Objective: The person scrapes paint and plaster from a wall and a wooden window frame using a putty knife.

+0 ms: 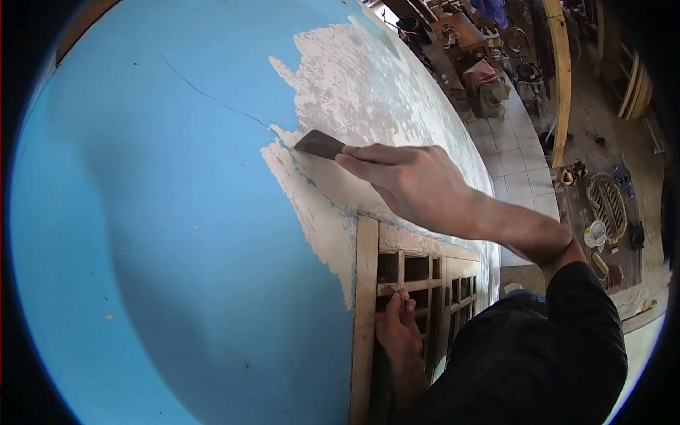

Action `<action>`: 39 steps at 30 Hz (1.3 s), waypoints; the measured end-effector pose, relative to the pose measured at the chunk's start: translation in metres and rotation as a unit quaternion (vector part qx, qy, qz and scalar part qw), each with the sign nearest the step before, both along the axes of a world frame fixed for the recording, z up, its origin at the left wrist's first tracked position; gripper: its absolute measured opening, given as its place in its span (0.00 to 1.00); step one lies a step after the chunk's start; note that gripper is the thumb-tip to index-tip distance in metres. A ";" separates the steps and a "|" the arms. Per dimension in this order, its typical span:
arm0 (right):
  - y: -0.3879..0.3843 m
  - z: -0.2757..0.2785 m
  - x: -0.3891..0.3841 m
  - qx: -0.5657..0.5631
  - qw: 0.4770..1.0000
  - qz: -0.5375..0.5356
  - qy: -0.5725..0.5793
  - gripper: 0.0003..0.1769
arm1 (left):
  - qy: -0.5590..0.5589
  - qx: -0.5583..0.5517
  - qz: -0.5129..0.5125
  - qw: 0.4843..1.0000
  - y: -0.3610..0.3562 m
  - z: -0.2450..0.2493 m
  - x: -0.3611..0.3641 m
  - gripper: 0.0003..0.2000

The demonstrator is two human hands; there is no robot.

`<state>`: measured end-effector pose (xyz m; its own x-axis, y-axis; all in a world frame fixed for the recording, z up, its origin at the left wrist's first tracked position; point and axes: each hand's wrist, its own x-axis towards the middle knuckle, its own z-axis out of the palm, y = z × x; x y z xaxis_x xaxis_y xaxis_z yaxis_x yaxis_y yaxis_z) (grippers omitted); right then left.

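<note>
My right hand (418, 180) grips a scraper (319, 144), its dark flat blade laid against the wall by the edge of the stripped patch. Blue paint (191, 198) covers the wall to the left, and a thin crack runs down through it towards the blade. Around and above the blade, the bare patch (354, 78) shows whitish, mottled plaster. Lower down, my left hand (400, 333) has its fingers hooked round a bar of the wooden lattice (414, 283) set in the wall. The handle of the scraper is hidden inside my right hand.
Far below on the right lies a tiled floor (520, 159) with cluttered items beyond it. A wooden post (559, 85) rises there. A white bucket (595, 232) and an oval woven mat (607, 205) are on the ground.
</note>
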<state>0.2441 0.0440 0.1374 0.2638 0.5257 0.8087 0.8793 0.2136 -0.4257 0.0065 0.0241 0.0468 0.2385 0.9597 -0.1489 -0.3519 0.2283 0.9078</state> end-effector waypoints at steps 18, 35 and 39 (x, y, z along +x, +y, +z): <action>-0.001 0.001 -0.002 -0.018 1.000 -0.006 0.013 0.26 | 0.007 -0.011 0.021 1.000 -0.001 0.001 0.002 0.11; -0.002 0.016 -0.002 -0.029 0.999 -0.001 0.027 0.28 | 0.000 0.005 0.016 1.000 -0.002 0.006 0.008 0.12; -0.007 0.018 -0.002 -0.080 0.994 0.045 0.055 0.28 | 0.015 0.000 0.000 1.000 0.001 -0.004 -0.002 0.12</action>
